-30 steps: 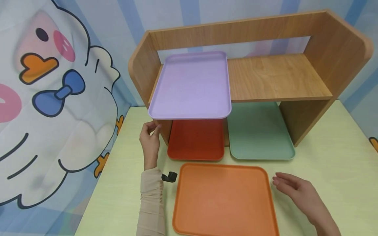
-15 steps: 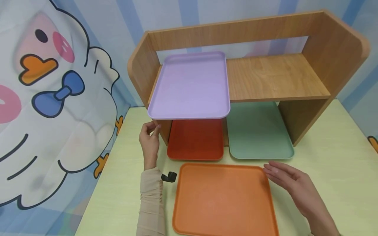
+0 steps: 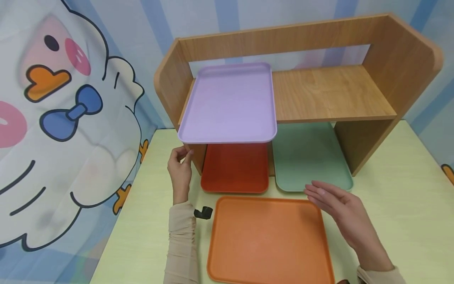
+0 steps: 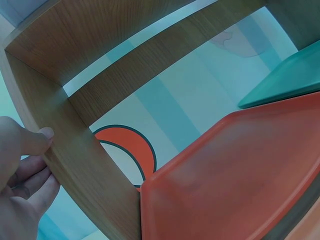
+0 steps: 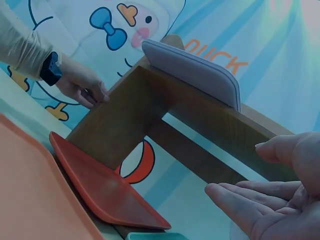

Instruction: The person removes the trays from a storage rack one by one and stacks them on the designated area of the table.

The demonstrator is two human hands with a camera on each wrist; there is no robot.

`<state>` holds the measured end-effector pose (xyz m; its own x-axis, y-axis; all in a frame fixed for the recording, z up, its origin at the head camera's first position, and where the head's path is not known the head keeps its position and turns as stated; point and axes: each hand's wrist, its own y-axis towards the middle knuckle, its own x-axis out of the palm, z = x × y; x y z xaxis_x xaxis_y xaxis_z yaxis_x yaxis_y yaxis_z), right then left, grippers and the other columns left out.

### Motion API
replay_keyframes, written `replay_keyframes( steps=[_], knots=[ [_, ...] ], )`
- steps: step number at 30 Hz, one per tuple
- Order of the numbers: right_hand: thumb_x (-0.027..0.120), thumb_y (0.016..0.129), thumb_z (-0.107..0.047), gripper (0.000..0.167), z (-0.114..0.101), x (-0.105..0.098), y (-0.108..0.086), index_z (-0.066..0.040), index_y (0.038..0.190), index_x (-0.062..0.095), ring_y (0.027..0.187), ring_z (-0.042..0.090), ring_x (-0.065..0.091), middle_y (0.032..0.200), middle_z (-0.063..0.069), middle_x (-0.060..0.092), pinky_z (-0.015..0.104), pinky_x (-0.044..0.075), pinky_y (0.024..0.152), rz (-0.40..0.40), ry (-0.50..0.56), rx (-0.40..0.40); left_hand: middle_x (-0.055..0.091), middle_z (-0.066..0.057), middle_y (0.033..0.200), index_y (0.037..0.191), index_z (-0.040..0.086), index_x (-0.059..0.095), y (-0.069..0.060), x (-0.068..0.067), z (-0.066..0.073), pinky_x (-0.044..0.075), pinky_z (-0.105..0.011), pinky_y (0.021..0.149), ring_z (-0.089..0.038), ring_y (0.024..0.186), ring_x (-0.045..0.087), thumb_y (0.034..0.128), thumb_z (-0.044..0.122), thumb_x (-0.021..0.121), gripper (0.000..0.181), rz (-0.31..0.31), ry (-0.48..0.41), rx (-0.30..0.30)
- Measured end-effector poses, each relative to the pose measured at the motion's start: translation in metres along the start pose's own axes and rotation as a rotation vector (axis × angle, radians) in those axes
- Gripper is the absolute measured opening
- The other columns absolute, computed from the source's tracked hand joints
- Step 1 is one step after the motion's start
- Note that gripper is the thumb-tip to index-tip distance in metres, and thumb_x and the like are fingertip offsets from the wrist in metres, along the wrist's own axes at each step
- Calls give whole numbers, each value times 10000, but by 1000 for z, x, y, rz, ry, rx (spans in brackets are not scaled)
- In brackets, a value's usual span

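My left hand (image 3: 180,167) grips the front edge of the left side panel of a wooden desk shelf (image 3: 335,92). In the left wrist view the thumb lies on the inner face of that panel (image 4: 75,150), the other fingers outside it. My right hand (image 3: 340,213), fingers extended and holding nothing, hovers over the far right corner of an orange tray (image 3: 269,240), near the front of a green tray (image 3: 312,157). A purple tray (image 3: 230,102) lies on the upper left of the shelf. Below it, a red tray (image 3: 235,169) sits in the lower left compartment, partly hidden.
The shelf stands on a pale yellow table (image 3: 393,189) against a striped cloth backdrop (image 3: 198,15) with a large duck print at left. A black band (image 5: 51,69) is on the left wrist. Both lower trays stick out past the shelf's front.
My right hand has moved left and forward, from beside the orange tray to over its far right corner. The left hand and the trays have stayed put.
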<state>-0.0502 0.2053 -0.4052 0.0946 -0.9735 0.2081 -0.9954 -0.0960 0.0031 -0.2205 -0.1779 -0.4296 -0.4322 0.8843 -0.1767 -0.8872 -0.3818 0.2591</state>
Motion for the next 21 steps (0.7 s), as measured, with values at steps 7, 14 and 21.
replay_keyframes(
  steps=[7, 14, 21],
  knots=[
    [509, 982, -75, 401, -4, 9, 8, 118, 1326, 440, 1121, 185, 637, 1204, 66, 671, 303, 491, 926, -15, 51, -59, 653, -106, 1020, 1061, 35, 619, 0, 2, 0, 478, -292, 851, -184, 990, 599, 888, 142, 678, 212, 3, 0, 13],
    [532, 976, -116, 500, -12, 22, 21, 170, 1349, 361, 1117, 197, 639, 1199, 76, 671, 305, 493, 925, 1, 85, -65, 651, -107, 1024, 1066, 33, 617, -1, 3, 0, 476, -278, 846, -196, 1003, 601, 890, 144, 676, 215, -2, -2, 8],
    [514, 981, -85, 473, -18, 35, 31, 187, 1337, 365, 1106, 218, 647, 1181, 101, 674, 343, 489, 943, -4, 150, -91, 653, -97, 1012, 1055, 38, 624, -2, 1, 1, 478, -290, 843, -181, 984, 600, 884, 141, 683, 209, 12, -12, 3]
  ],
)
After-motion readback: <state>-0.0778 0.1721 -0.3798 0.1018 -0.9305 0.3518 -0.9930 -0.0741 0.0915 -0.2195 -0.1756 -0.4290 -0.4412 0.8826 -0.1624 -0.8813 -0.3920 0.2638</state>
